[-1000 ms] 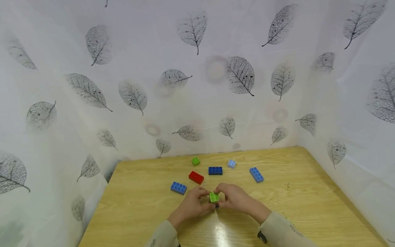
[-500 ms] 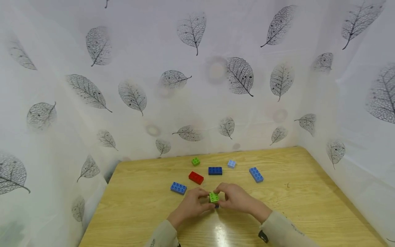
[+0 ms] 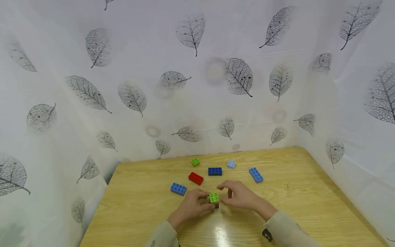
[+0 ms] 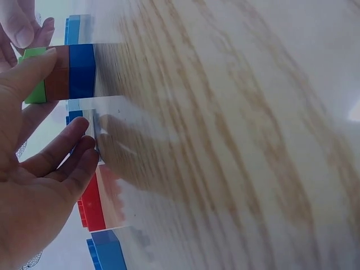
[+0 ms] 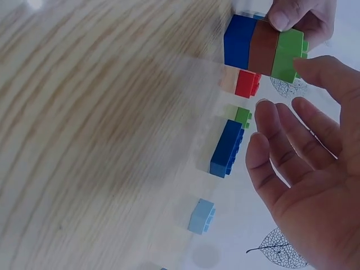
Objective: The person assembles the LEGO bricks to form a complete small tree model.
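A small stack of toy building bricks stands on the table near its front: a lime green brick (image 3: 214,198) on top, a brown brick (image 5: 263,49) in the middle, a dark blue brick (image 5: 239,42) at the bottom. My left hand (image 3: 192,206) pinches this stack from the left; its thumb lies across the brown brick in the left wrist view. Just right of the stack is my right hand (image 3: 242,197), fingers apart and holding nothing. Its thumb tip appears close to the green brick in the right wrist view; whether they touch I cannot tell.
Loose bricks lie beyond my hands on the wooden table (image 3: 139,212): blue (image 3: 178,188), red (image 3: 195,178), green (image 3: 195,162), dark blue (image 3: 215,171), light blue (image 3: 231,164) and another blue brick (image 3: 256,175). A leaf-printed white curtain (image 3: 197,103) encloses the back and sides.
My right hand has let go of the stack, spread its fingers and shifted slightly right. The left hand has kept its hold in the same place.
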The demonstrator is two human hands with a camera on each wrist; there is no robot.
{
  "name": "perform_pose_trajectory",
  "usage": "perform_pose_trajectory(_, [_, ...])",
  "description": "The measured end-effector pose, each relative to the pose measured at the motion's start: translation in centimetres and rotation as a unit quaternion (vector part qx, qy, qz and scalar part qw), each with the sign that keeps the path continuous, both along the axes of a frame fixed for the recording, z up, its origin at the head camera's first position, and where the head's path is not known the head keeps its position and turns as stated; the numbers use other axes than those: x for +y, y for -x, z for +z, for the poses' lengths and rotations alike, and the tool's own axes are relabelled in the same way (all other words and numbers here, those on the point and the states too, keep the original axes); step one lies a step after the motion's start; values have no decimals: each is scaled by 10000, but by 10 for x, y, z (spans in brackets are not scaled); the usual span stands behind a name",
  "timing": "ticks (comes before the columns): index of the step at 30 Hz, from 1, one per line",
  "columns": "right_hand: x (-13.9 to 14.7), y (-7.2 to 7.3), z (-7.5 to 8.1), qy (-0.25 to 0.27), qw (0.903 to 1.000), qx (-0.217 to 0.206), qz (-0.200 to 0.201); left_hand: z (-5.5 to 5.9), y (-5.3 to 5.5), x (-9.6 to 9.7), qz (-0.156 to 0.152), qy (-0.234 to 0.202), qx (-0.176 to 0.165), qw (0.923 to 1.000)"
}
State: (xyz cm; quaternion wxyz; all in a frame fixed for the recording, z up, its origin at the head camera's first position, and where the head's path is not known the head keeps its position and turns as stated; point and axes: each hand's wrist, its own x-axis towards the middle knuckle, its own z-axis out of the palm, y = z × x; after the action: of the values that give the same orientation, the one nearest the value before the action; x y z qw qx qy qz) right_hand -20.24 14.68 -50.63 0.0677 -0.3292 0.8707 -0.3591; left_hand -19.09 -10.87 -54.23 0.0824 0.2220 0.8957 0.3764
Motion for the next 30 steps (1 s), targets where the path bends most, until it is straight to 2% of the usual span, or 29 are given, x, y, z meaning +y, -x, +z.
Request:
perform_pose_trajectory(6, [-2, 0, -10, 61, 9998, -163, 36, 3, 3, -5, -144, 51, -118, 9998])
perform_pose_trajectory(8, [-3, 0, -12, 150, 9996, -241, 57, 5, 4, -9, -232, 168, 29, 9996])
perform_pose_trajectory(12, [-6, 0, -16, 237, 9994, -227, 142, 13, 8, -21, -231, 247, 577, 9978])
perform_pose_trajectory(14, [-7, 0, -17, 215, 9994, -220, 149, 17, 11, -30, -129, 244, 861, 9959])
perform_pose_trajectory(17, [-8, -1, -17, 216, 9994, -199, 162, 19, 16, -46, 130, 321, 1096, 9934])
perform_pose_trajectory(23, [-8, 0, -18, 230, 9993, -219, 178, 16, 22, -78, 660, 494, 1014, 9914])
perform_pose_trajectory(30, [-8, 0, -19, 216, 9991, -345, 135, 7, 25, -102, 935, 762, 1012, 9875])
